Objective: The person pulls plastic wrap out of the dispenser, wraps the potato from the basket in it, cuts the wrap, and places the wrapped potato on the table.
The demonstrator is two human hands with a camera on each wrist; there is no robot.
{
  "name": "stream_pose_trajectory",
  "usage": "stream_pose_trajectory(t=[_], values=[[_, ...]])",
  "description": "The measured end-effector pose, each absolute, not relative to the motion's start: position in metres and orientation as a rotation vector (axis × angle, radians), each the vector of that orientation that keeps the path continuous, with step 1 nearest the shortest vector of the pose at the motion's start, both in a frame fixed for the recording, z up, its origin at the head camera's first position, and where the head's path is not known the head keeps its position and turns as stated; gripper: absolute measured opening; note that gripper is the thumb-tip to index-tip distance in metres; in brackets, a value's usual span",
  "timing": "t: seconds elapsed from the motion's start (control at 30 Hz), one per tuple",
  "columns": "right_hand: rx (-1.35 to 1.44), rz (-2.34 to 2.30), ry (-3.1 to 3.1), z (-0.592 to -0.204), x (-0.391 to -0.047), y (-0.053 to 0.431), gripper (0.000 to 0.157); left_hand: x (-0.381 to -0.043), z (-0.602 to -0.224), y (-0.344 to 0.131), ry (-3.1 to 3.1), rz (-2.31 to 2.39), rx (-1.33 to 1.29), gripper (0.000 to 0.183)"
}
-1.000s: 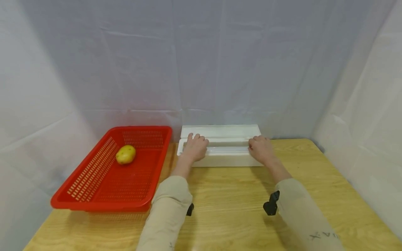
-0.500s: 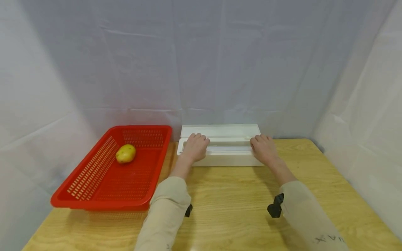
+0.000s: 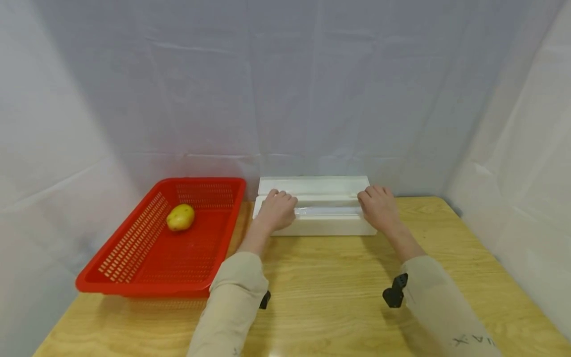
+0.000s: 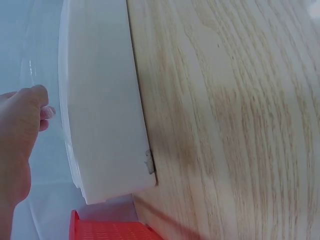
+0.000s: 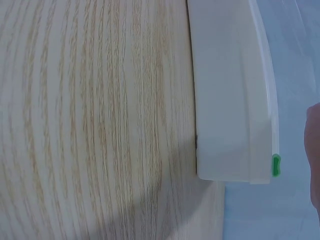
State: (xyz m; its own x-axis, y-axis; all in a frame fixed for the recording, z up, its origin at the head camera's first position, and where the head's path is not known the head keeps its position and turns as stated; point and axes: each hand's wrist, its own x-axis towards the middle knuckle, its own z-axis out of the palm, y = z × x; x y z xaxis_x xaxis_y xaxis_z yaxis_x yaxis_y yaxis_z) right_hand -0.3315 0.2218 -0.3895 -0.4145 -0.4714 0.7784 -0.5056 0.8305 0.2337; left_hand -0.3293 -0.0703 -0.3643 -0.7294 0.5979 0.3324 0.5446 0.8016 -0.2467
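A long white plastic wrap dispenser [image 3: 324,227] lies on the table at the back with its lid [image 3: 318,186] raised behind it. Clear plastic wrap [image 3: 327,211] stretches as a shiny strip between both hands, over the opened box. My left hand [image 3: 277,212] pinches its left end; in the left wrist view bunched film [image 4: 47,112] shows between the fingertips. At the right end of the box, my right hand [image 3: 378,207] has its fingers curled over the film's other end, fingertips hidden. A green cutter slider [image 5: 276,165] sits on the box edge in the right wrist view.
A red plastic basket [image 3: 142,288] stands on the left of the wooden table [image 3: 325,292], holding one yellow potato-like item [image 3: 180,217]. Pale sheeting [image 3: 285,89] hangs behind the table and along both sides.
My right hand has shifted slightly right and up, away from the left hand. The left hand stays at nearly the same place; box and basket have not moved.
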Motion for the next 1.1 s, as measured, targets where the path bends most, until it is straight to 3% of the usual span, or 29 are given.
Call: stream_pose_trajectory(t=[0.37,0.57,0.8,1.1], values=[[0.790,0.076,-1.946,-0.388,-0.331,0.224,0.006,-0.328,-0.374,-0.074,-2.398,0.174,-0.957,0.007],[0.812,0.076,-1.943,-0.386,-0.331,0.227,0.007,-0.327,-0.373,-0.075,-2.592,0.154,-0.919,0.018],[0.819,0.069,-1.975,-0.391,-0.330,0.231,0.012,-0.328,-0.381,-0.085,-2.582,0.284,-0.844,0.009],[0.820,0.079,-1.943,-0.391,-0.329,0.233,0.014,-0.328,-0.373,-0.097,-2.561,0.290,-0.827,0.014]])
